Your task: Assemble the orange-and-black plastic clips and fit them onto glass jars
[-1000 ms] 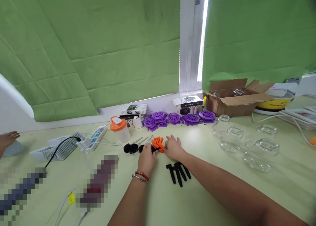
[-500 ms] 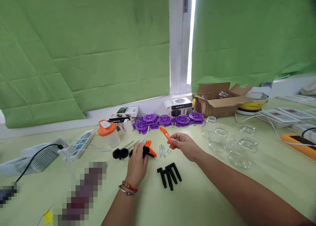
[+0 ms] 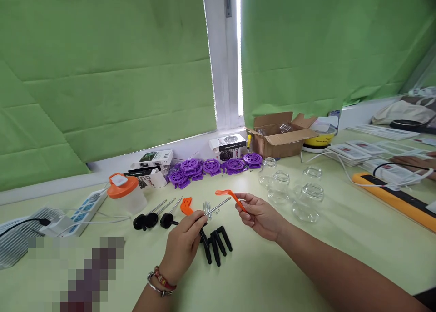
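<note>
Left hand (image 3: 184,241) angled inward (metal rod (image 3: 218,206) pinched).

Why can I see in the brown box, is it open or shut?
Open: the flaps of the brown box stick outward, and clear things show inside.

Your worktop (image 3: 265,275) carries four clear jars (image 3: 306,210), four black handles (image 3: 215,249), three black-knobbed rods (image 3: 151,220), one carton (image 3: 277,147) and one orange-lidded cup (image 3: 129,200).

Metal rod (image 3: 218,206) in left hand (image 3: 182,241) now near orange piece (image 3: 233,196) in right hand (image 3: 259,216).
</note>
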Demonstrator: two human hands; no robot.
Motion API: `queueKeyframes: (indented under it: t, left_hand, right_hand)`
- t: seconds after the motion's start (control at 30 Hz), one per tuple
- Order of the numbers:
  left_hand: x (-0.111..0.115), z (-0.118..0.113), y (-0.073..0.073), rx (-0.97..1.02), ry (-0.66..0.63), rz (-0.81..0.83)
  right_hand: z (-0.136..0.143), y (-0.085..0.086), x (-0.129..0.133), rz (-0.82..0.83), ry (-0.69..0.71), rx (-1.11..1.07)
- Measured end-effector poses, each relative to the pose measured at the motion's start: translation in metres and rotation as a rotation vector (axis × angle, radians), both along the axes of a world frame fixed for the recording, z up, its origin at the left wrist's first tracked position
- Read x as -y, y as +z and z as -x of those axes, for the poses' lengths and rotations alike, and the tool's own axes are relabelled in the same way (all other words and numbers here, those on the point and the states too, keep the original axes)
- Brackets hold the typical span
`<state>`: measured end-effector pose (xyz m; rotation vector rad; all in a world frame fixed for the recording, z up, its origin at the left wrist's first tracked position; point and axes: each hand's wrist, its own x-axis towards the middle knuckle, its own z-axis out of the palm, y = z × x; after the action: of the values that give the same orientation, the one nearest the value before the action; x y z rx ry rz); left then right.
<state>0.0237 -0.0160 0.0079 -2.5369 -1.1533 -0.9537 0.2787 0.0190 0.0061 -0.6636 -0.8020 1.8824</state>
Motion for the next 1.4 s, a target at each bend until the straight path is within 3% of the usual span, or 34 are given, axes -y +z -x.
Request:
queueKeyframes:
  t: [0.3, 0.53, 0.7, 0.83, 1.0, 1.17, 1.27, 1.4]
  left_hand:
    - [0.004, -0.004, 0.002, 0.047, -0.016, 0.037]
    - [0.006, -0.009, -0.005, 0.114, -0.003, 0.149]
    - [0.007, -0.015, -0.012, 0.346, 0.083, 0.348]
    - [0.011, -0.025, -0.011, 0.654, 0.103, 0.695]
    - [0.015, -0.035, 0.001, 0.924, -0.076, 0.995]
    - [0.018, -0.030, 0.011, 1.065, -0.326, 1.229]
    - [0.020, -0.026, 0.009, 1.014, -0.437, 1.192]
    - [0.023, -0.029, 0.005, 0.895, -0.364, 1.024]
  right_hand:
    - [-0.001, 0.003, 0.005, 0.021, 0.067, 0.083]
    - [0.003, 0.003, 0.014, -0.169, 0.132, 0.178]
    - [0.010, -0.005, 0.021, -0.216, 0.213, 0.257]
    - [0.018, -0.017, 0.025, -0.213, 0.218, 0.309]
    - [0.020, -0.024, 0.026, -0.297, 0.211, 0.377]
    - [0.019, -0.012, 0.027, -0.456, 0.194, 0.461]
    - [0.019, -0.006, 0.028, -0.502, 0.183, 0.481]
    - [0.019, -0.005, 0.031, -0.490, 0.245, 0.469]
